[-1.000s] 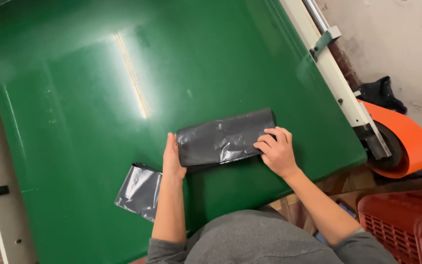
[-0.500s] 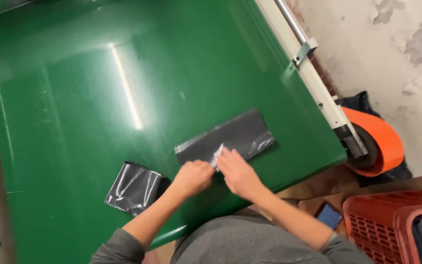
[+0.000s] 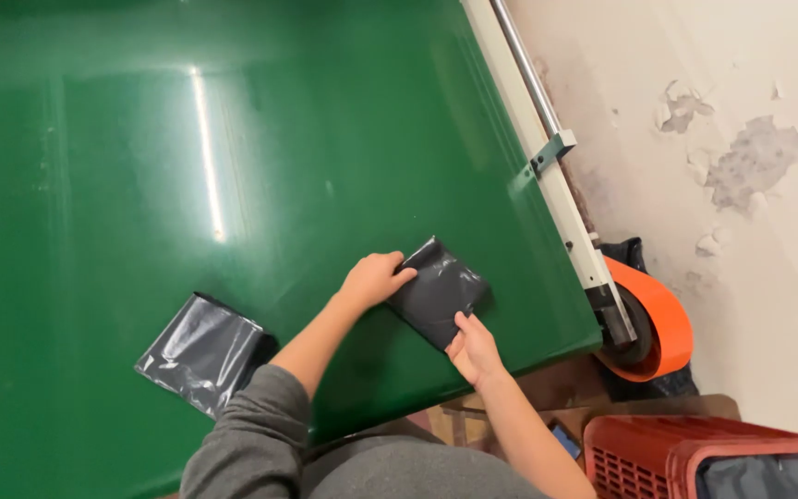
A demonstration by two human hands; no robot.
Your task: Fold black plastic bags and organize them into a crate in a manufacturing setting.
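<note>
From the head camera, a folded dark grey plastic bag (image 3: 438,291) lies flat on the green desk (image 3: 140,139), near the desk's edge at about 5 o'clock from the middle of the view. It is a compact, roughly square packet turned on the diagonal, its surface glossy and slightly wrinkled. The left hand (image 3: 376,277) rests at the packet's 9 o'clock corner, fingers curled and pressing down on it rather than closing around it. The right hand (image 3: 475,349) sits at the packet's 6 o'clock edge, fingertips touching the plastic; whether it pinches the edge cannot be told. A second grey plastic bag (image 3: 203,351), shinier and looser, lies well apart at 8 o'clock from the packet, partly behind the grey sleeve (image 3: 251,434) of the left arm. A white rail (image 3: 556,185) runs along the desk's side at 3 o'clock, with an orange roll (image 3: 662,323) below its end and a red crate (image 3: 695,453) at the bottom corner.
</note>
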